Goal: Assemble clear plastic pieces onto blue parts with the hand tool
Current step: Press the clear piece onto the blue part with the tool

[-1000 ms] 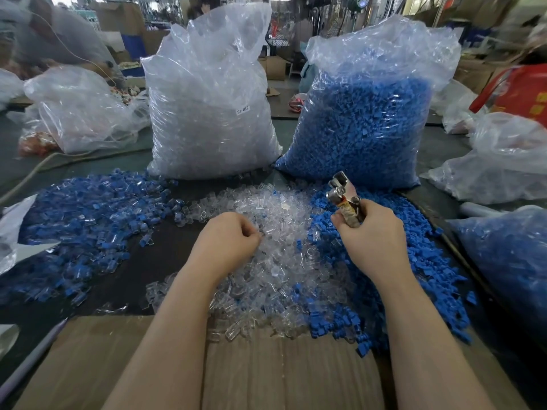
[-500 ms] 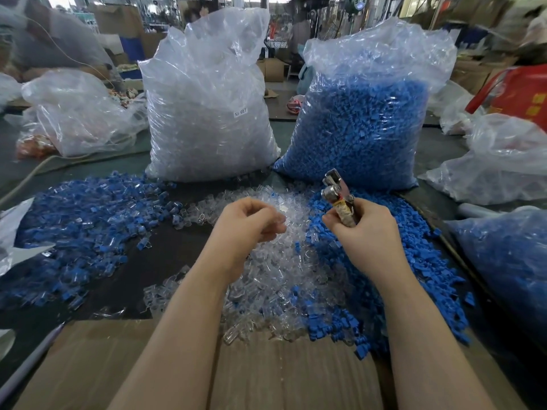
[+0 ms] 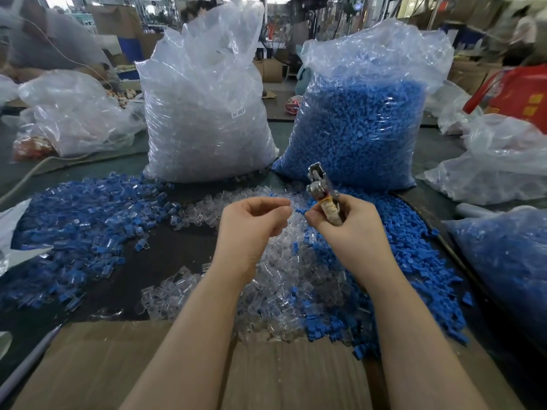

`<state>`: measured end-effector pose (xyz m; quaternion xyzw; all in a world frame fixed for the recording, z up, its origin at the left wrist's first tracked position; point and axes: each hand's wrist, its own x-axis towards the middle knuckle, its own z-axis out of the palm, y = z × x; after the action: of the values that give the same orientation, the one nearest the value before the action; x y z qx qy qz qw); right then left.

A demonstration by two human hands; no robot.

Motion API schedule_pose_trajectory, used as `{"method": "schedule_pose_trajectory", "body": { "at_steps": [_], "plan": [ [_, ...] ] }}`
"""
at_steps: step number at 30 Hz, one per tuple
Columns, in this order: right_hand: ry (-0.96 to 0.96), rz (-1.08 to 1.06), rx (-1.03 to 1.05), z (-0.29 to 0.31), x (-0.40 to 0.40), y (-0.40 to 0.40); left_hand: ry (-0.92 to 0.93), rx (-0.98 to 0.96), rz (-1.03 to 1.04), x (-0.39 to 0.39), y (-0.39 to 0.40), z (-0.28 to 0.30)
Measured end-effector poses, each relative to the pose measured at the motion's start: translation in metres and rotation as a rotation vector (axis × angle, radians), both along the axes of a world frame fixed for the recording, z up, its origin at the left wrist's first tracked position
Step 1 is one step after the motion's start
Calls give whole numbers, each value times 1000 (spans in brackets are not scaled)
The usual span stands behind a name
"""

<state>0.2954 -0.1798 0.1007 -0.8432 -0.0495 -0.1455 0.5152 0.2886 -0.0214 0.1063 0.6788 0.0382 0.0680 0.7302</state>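
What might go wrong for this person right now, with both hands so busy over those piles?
1. The right hand grips the hand tool while also pinching a small blue part; that part may well slip and vanish into the loose blue pile.
2. The left hand pinches something too small to make out, probably a clear piece; if dropped, it would be lost among the clear pieces below.

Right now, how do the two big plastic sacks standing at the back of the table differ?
The left clear plastic sack holds clear pieces and carries a small white label; the right clear plastic sack holds blue parts and shows no label. The left one stands taller. Both are upright, open-topped, crinkled film.
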Motion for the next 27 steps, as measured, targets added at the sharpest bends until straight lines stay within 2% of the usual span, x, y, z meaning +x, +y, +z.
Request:
{"method": "schedule_pose_trajectory", "body": {
  "at_steps": [6, 13, 18, 27],
  "plan": [
    [-20, -47, -27, 1, -1, 2, -17, -12, 40, -2, -7, 3],
    [-46, -132, -94, 3, -2, 5, -130, 200, 97, -5, -13, 3],
    [-35, -132, -113, 3, -2, 6, -184, 233, 82, -7, -18, 3],
    [57, -25, 81, 6, -3, 5, -203, 250, 107, -4, -20, -2]
  ]
}}
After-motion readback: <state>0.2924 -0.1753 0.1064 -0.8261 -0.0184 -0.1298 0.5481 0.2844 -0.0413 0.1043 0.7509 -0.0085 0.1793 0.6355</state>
